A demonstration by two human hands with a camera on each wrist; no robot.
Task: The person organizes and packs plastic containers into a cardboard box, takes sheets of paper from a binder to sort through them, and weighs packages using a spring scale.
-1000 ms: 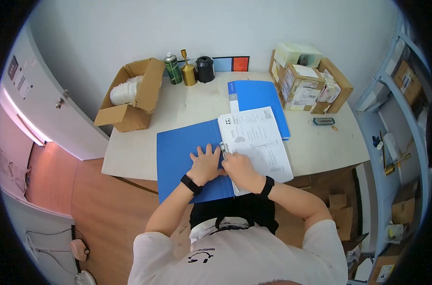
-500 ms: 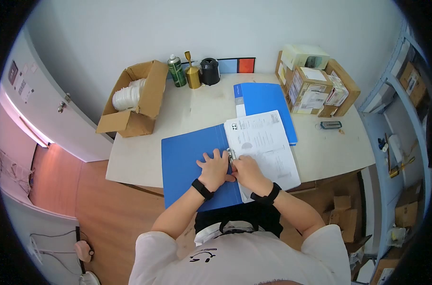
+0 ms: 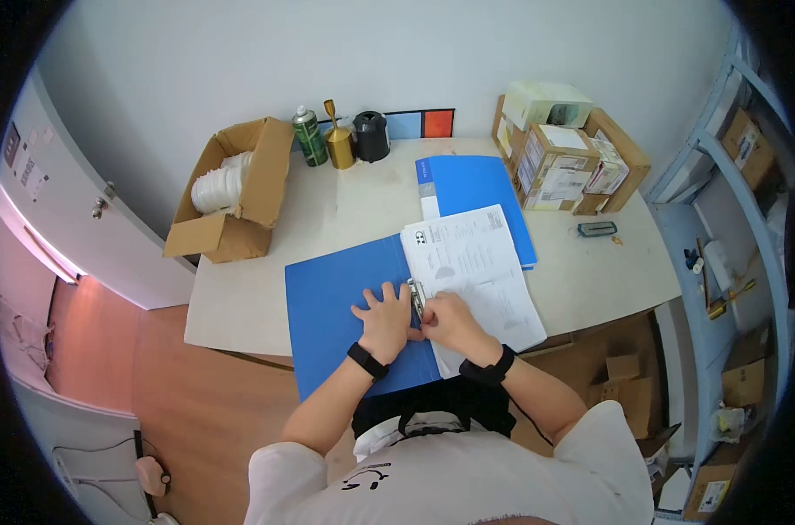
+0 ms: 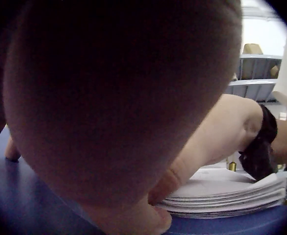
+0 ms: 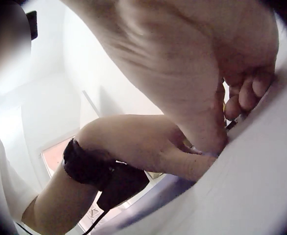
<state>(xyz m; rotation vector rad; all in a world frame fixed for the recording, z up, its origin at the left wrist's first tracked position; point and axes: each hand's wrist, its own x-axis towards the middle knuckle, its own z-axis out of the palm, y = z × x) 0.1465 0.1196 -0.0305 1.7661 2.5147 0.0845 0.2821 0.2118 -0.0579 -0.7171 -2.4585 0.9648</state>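
In the head view a blue binder folder (image 3: 345, 328) lies spread on the table's front edge, a stack of printed sheets (image 3: 469, 262) on its right side. A metal clip (image 3: 416, 298) runs along the spine. My left hand (image 3: 387, 324) rests flat on the blue cover with fingers spread, its thumb pointing toward the clip. The right hand (image 3: 454, 325), fingers curled, grips the lower part of the clip, which it partly hides. In the right wrist view its curled fingers (image 5: 249, 95) are down close to the paper. The left wrist view shows the sheet edges (image 4: 226, 200) beside both hands.
A second blue folder (image 3: 485, 188) lies behind the papers. At back left stand a cardboard box (image 3: 270, 175) with white rolls, a green spray can (image 3: 310, 137), a gold holder (image 3: 339, 149) and a black container (image 3: 371, 137). Boxes (image 3: 555, 166) and a teal-edged tool (image 3: 597, 229) are at right.
The head view has shifted slightly. The right hand has slid a little toward me along the clip, and more of the metal shows. The left hand stays on the cover.
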